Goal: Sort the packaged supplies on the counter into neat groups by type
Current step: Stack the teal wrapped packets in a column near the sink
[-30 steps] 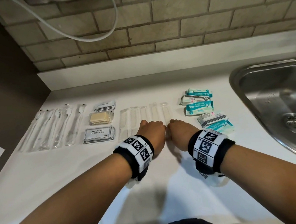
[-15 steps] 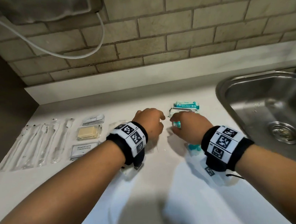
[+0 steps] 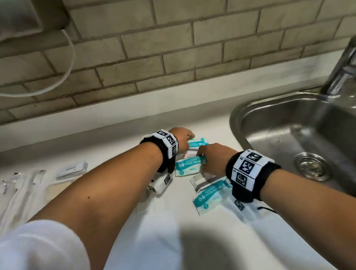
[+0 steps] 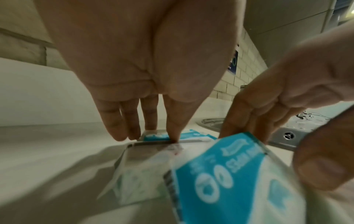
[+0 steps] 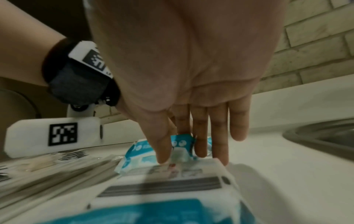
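Several teal-and-white wet wipe packets (image 3: 190, 166) lie on the white counter (image 3: 139, 237) just left of the sink. My left hand (image 3: 182, 134) reaches over the far packets, and in the left wrist view its straight fingertips (image 4: 172, 138) press down on a packet's edge (image 4: 157, 143). My right hand (image 3: 211, 155) is beside it. It pinches one wipe packet (image 4: 229, 171) between the thumb (image 4: 321, 166) and the fingers behind it, tilting it up. In the right wrist view my right hand (image 5: 182, 157) stands over a packet (image 5: 141, 153), with another packet (image 5: 168, 189) close to the camera.
A steel sink (image 3: 238, 124) with a tap (image 3: 346, 68) lies close on the right. At the left sit clear-wrapped long items (image 3: 14, 191) and a stack of flat sachets (image 3: 72, 171). A white cable (image 3: 70, 58) hangs on the brick wall behind.
Both hands moved right and farther back, from the clear wrapped sticks to the wipe packets. The right hand has taken hold of one packet, and the left fingers now press another.
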Available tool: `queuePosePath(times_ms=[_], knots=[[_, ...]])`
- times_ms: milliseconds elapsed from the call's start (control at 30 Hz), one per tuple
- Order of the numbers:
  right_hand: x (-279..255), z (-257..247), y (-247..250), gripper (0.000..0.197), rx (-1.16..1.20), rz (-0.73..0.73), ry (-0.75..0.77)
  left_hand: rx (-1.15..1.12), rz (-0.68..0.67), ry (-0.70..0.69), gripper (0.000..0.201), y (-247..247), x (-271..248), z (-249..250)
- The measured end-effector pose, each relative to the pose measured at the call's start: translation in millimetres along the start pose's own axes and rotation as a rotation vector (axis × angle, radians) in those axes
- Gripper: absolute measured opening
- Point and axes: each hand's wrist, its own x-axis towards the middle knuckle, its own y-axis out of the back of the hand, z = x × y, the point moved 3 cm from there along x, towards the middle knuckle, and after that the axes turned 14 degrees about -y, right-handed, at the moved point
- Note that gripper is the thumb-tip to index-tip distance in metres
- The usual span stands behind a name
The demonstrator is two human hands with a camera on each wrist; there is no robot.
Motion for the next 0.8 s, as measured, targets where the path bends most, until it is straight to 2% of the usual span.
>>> queuePosePath(times_ms=[133,267,433,567,700,800], knots=[[8,7,-4,0.035,0.030,-0.021,0.030,0.003,-0.022,0.039,0.056,1,6,-9],[14,8,1,0.034,0.032,-0.071,0.057,-0.085,-0.053,0.063,0.040,4,3,-14],[19,6,2,0.033,0.008,-0.092,0.087,-0.199,0.038,0.052,0.035,0,-1,-15],[23,11,0,0.032,0.093,-0.148,0.111,-0.277,0.082,0.042,0.028,-4,-8,-20],[25,17,9,0.034,0.130,-0.155,0.176,-0.343,0.171,0.097,0.027,0,-15,-32],[24,17,13,0.033,0.103,-0.168,0.219,-0.345,0.182,0.137,0.027,0,-15,-41]])
